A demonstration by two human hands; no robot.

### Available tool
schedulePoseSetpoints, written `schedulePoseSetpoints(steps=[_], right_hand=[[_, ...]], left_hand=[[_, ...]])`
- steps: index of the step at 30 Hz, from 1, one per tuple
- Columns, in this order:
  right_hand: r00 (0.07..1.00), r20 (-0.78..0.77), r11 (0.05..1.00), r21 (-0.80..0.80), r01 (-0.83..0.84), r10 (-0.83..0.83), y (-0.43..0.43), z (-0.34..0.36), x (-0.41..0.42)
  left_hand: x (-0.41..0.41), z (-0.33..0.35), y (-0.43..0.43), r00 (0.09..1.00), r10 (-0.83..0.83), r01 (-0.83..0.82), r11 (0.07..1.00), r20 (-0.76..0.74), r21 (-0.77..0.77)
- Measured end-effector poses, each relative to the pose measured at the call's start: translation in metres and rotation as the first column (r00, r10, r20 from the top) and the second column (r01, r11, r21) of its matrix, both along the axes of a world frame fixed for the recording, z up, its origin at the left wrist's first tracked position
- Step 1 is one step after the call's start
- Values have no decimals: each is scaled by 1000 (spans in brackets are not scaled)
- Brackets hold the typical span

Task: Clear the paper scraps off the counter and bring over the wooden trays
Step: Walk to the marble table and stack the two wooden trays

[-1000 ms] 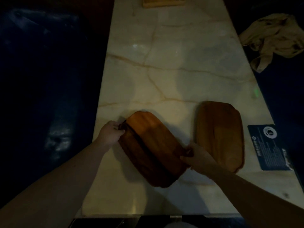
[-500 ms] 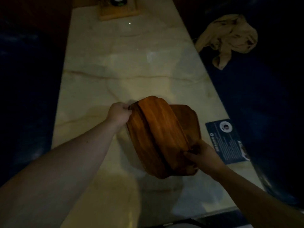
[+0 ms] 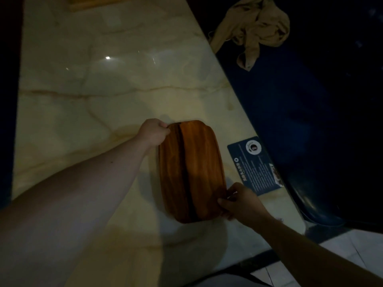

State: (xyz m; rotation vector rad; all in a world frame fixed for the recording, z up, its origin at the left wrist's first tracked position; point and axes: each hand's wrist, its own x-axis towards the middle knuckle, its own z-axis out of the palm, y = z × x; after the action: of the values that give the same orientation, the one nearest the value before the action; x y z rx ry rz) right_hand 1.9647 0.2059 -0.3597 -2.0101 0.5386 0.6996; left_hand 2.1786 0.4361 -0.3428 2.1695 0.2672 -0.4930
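Two brown wooden trays [image 3: 192, 170] lie stacked, bottoms up, on the pale marble counter [image 3: 103, 90]; the top one hides the lower one almost fully. My left hand [image 3: 154, 132] grips the stack's far left corner. My right hand [image 3: 241, 201] holds the near right corner, fingers curled on the edge. No paper scraps show on the counter.
A dark blue printed card [image 3: 256, 165] lies flat just right of the trays, near the counter's right edge. A crumpled beige cloth [image 3: 255, 30] sits on a dark blue surface beyond that edge. A wooden object [image 3: 93, 3] stands at the counter's far end. White floor tiles [image 3: 342, 251] show at lower right.
The tray in my hands moved right, over the second tray, and now lies squarely on top of it. The view has swung left and closer.
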Motion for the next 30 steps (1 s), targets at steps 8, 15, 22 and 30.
schedulePoseSetpoints(steps=[8,15,22,30], right_hand=[[993,42,990,-93,-105,110,-1,-5,4],[998,-20,998,-4,59,-59,-2,-5,-5],[814,-435,755,358,549,-385,21,2,-29],[823,-355,742,371,559,-443,8,1,-12]], left_hand=[[5,-3,-9,998,-65,64,997,10,31],[13,-14,-16,964,-262,243,939,46,245],[20,-22,-31,824,-565,516,711,-49,477],[-6,-15,15,937,-348,331,873,-17,357]])
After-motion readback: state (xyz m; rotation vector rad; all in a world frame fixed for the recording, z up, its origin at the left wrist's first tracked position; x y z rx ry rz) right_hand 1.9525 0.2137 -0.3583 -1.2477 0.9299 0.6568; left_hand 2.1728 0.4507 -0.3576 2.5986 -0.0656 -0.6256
